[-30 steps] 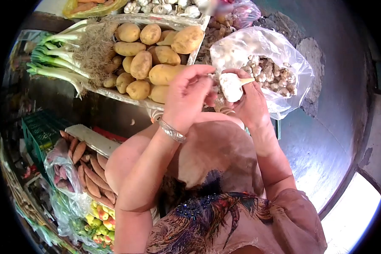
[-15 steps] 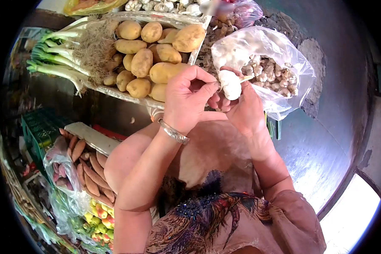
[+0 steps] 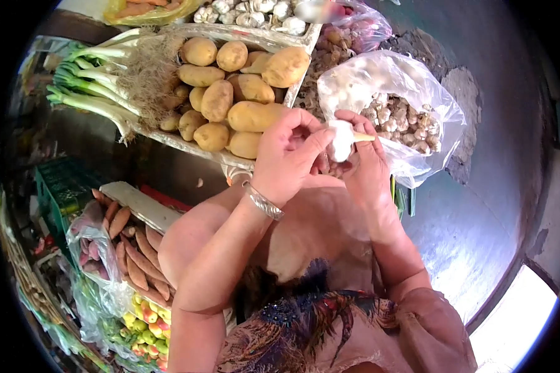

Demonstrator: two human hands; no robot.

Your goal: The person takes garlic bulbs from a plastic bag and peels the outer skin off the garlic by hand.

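Note:
A white garlic bulb (image 3: pixel 340 142) is held between my two hands above my lap, its pale stem pointing right. My right hand (image 3: pixel 367 174) is closed around the bulb's right side, fingers behind it and near the stem. From the left, my left hand (image 3: pixel 286 152), with a silver bracelet (image 3: pixel 262 202) at the wrist, presses its thumb and curled forefinger against the root side. Beyond my right hand lies a clear plastic bag (image 3: pixel 445 133) with many small garlic bulbs (image 3: pixel 410 124) in it.
A box of potatoes (image 3: pixel 216 101) stands ahead to the left, with leeks (image 3: pixel 99 87) beside it. White garlic (image 3: pixel 252 18) fills another box at the back. Sweet potatoes (image 3: pixel 140 264) and yellow-green fruit (image 3: pixel 146 329) lie at lower left. Dry peelings (image 3: pixel 317 68) cover the floor near the bag.
The whole view has shifted slightly, so things appear lower and to the right. The bulb has tilted a little in my right hand, and my left thumb now lies against its edge.

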